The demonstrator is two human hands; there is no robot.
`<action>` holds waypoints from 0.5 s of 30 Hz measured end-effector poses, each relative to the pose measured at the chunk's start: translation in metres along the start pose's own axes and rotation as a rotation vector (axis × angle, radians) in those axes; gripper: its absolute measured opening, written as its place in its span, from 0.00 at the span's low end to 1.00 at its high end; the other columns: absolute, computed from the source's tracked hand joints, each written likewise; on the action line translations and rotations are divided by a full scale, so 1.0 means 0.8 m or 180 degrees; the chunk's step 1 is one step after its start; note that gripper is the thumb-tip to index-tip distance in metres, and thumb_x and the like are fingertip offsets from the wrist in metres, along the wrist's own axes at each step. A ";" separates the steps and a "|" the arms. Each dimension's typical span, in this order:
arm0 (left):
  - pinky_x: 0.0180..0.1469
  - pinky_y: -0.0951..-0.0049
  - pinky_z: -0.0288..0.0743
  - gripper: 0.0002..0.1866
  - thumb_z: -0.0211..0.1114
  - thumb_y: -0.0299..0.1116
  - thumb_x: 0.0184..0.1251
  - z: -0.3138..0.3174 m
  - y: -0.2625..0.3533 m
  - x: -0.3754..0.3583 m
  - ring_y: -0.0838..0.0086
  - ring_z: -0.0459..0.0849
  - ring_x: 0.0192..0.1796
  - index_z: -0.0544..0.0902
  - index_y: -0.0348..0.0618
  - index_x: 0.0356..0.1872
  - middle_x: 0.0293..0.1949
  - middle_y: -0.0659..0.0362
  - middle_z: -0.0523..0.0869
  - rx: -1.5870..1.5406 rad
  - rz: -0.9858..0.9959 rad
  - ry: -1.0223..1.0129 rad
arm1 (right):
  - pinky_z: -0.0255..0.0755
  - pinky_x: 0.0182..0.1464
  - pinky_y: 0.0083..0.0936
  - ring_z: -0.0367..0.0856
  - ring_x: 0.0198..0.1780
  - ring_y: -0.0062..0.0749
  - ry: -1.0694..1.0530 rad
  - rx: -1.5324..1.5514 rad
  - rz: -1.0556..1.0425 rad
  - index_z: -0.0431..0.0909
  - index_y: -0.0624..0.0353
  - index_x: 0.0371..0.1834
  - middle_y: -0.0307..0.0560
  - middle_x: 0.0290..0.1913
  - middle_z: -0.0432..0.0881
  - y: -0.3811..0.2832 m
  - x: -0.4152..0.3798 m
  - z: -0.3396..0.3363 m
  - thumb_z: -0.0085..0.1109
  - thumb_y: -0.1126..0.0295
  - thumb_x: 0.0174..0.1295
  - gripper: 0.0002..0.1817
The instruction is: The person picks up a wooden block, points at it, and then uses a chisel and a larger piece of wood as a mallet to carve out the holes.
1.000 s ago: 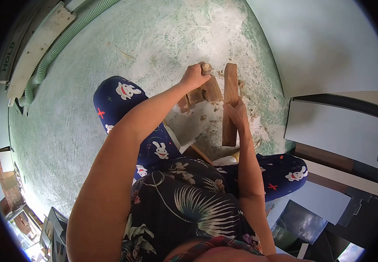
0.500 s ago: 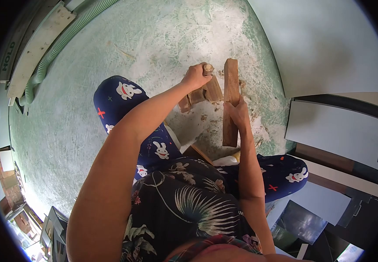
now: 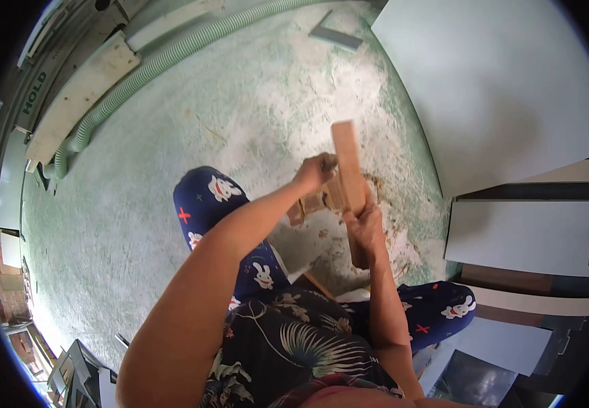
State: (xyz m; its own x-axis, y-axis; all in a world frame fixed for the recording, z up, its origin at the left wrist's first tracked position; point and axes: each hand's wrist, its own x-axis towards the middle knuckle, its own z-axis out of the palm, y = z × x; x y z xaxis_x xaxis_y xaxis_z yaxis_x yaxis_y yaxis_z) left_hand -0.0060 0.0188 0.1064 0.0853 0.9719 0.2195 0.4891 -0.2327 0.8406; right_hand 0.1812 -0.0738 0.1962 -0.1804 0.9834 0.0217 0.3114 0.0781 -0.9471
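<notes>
My left hand (image 3: 315, 175) is closed around a short upright stick-like handle (image 3: 329, 162) with a round end; the fist hides its lower part. My right hand (image 3: 366, 226) grips a long squared wooden block (image 3: 347, 160) below its middle. The block's upper part is tilted left and blurred, and it overlaps the handle's right side in this view. Under the hands, brown wood pieces (image 3: 314, 202) with notched edges lie on the floor, partly covered by the block and my left hand.
Wood chips (image 3: 403, 248) are scattered on the worn green floor (image 3: 131, 217). A ribbed hose (image 3: 172, 61) runs along planks at upper left. A dark angled strip (image 3: 338, 39) lies at the far end. Large pale panels (image 3: 491, 88) stand on the right, close to my knee.
The block has swung from nearly upright to a leftward tilt and come against the handle in view. My head view has shifted, showing more of the far floor.
</notes>
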 end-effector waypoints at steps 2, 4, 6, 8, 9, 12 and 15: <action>0.39 0.66 0.76 0.13 0.66 0.30 0.57 -0.003 0.004 0.003 0.66 0.83 0.35 0.79 0.40 0.43 0.32 0.53 0.83 -0.0052 -0.0520 -0.0414 | 0.75 0.45 0.26 0.80 0.44 0.31 -0.0103 -0.0206 0.0190 0.60 0.64 0.70 0.51 0.47 0.81 0.010 -0.004 -0.001 0.60 0.77 0.52 0.38; 0.43 0.62 0.77 0.15 0.67 0.31 0.56 -0.006 0.009 0.007 0.59 0.85 0.41 0.78 0.41 0.45 0.35 0.49 0.85 -0.0070 -0.0795 -0.0620 | 0.75 0.45 0.25 0.80 0.44 0.31 -0.0196 -0.0241 0.0530 0.59 0.63 0.71 0.51 0.48 0.80 0.004 -0.003 -0.004 0.60 0.79 0.51 0.40; 0.43 0.62 0.76 0.15 0.67 0.31 0.55 -0.007 0.017 0.005 0.58 0.85 0.40 0.78 0.40 0.44 0.35 0.49 0.85 -0.0067 -0.0849 -0.0606 | 0.75 0.47 0.27 0.81 0.45 0.34 -0.0182 -0.0142 0.0465 0.59 0.61 0.71 0.54 0.47 0.82 -0.022 -0.001 -0.011 0.60 0.77 0.50 0.40; 0.43 0.62 0.76 0.16 0.66 0.34 0.57 -0.010 0.020 0.008 0.58 0.85 0.40 0.77 0.41 0.45 0.34 0.50 0.84 -0.0071 -0.0994 -0.0712 | 0.75 0.51 0.30 0.83 0.49 0.39 -0.0032 0.0170 0.0268 0.59 0.62 0.71 0.61 0.47 0.83 -0.036 -0.003 -0.012 0.61 0.74 0.50 0.40; 0.43 0.62 0.76 0.16 0.66 0.35 0.57 -0.010 0.020 0.007 0.59 0.85 0.40 0.77 0.41 0.45 0.34 0.50 0.84 -0.0095 -0.1024 -0.0734 | 0.74 0.51 0.30 0.83 0.49 0.39 0.0021 0.0177 0.0136 0.59 0.62 0.71 0.60 0.47 0.83 -0.047 -0.004 -0.013 0.61 0.74 0.50 0.40; 0.29 0.72 0.76 0.07 0.65 0.29 0.60 -0.012 0.030 0.004 0.79 0.80 0.25 0.79 0.39 0.36 0.25 0.61 0.80 0.0010 -0.0767 -0.0489 | 0.74 0.52 0.29 0.82 0.49 0.37 -0.0011 0.0106 0.0163 0.59 0.62 0.71 0.59 0.48 0.82 -0.056 -0.005 -0.014 0.61 0.74 0.50 0.41; 0.30 0.72 0.76 0.07 0.64 0.29 0.59 -0.016 0.048 0.001 0.77 0.81 0.26 0.79 0.39 0.37 0.25 0.60 0.81 -0.0093 -0.0743 -0.0434 | 0.73 0.52 0.28 0.82 0.49 0.37 -0.0278 -0.0015 0.0657 0.59 0.62 0.71 0.58 0.48 0.82 -0.007 -0.005 -0.007 0.62 0.74 0.49 0.41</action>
State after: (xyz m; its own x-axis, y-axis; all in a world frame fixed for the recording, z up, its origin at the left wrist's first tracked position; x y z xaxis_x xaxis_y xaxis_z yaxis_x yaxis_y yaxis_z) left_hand 0.0019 0.0107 0.1448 0.0902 0.9947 -0.0491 0.4842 -0.0007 0.8750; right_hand 0.1857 -0.0773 0.2036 -0.1926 0.9606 -0.2005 0.3543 -0.1224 -0.9271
